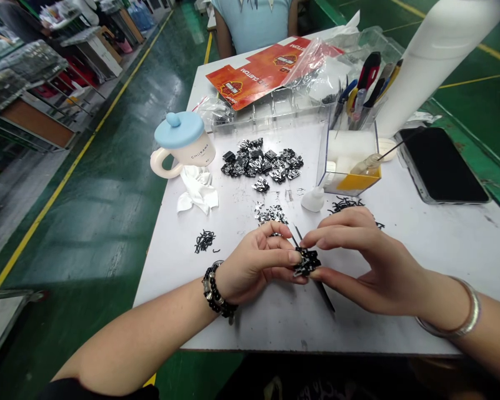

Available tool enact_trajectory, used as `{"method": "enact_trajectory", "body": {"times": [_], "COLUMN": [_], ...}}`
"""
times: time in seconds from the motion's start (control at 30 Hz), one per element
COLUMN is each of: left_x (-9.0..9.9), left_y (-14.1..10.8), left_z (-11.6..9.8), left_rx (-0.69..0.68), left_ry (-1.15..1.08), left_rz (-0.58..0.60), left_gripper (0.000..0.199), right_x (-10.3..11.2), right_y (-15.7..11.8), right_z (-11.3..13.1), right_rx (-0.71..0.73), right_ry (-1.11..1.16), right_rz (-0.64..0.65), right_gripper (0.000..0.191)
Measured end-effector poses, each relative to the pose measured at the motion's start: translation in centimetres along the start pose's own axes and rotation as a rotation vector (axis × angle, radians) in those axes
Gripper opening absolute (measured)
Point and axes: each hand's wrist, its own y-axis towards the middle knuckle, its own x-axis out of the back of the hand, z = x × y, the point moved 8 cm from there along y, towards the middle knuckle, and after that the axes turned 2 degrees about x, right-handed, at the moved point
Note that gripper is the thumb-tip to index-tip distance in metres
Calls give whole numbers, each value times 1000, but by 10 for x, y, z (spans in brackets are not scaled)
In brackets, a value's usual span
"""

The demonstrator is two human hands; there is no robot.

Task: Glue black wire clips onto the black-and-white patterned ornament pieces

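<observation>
Two hands meet: your left hand [254, 264], your right hand [370, 261], low over the white worktable [404, 322].
Your fingertips [295, 256] curl nearly closed, both hands pinching a black metal cluster [306, 262].

On the table [441, 250], a mug [179, 141] stands left of a pile of metal parts [260, 164], with a cloth [198, 191] just in front of the mug. A box [350, 161] sits right of the pile, a phone [441, 165] farther right, and a cardboard sheet [254, 72] behind.
</observation>
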Motion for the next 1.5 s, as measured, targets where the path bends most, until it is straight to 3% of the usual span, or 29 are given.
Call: {"method": "enact_trajectory", "body": {"times": [0.23,0.4,0.67,0.83,0.97,1.13,1.3,1.5], "left_x": [-8,-11,-6,-8,-8,-7,-4,5], "left_y": [-1,-2,0,-1,-2,-3,-1,-3], "left_z": [-1,0,2,-1,-6,-9,-10,-15], "left_rx": [23,16,-8,-32,-74,-102,-110,-163], "left_ry": [-12,-4,51,-7,-12,-19,-16,42], "left_rz": [108,148,80,120,111,82,35,-125], "left_gripper": [21,23,21,21,23,26,28,29], "right_x": [0,1,-3,5,-2,-30,-43,-46], "right_y": [-2,-7,-1,1,-1,-12,-15,-19], "right_z": [-13,-19,-7,-1,-2,-4,-5,-6], "right_rx": [-119,-183,-85,7,97,226,278,264], "right_ry": [182,269,133,-21,-272,-397,-455,-499], "right_rz": [-19,-47,4,0,155,396,451,510], "right_gripper": [36,37,36,28,12,16,20,24]}}
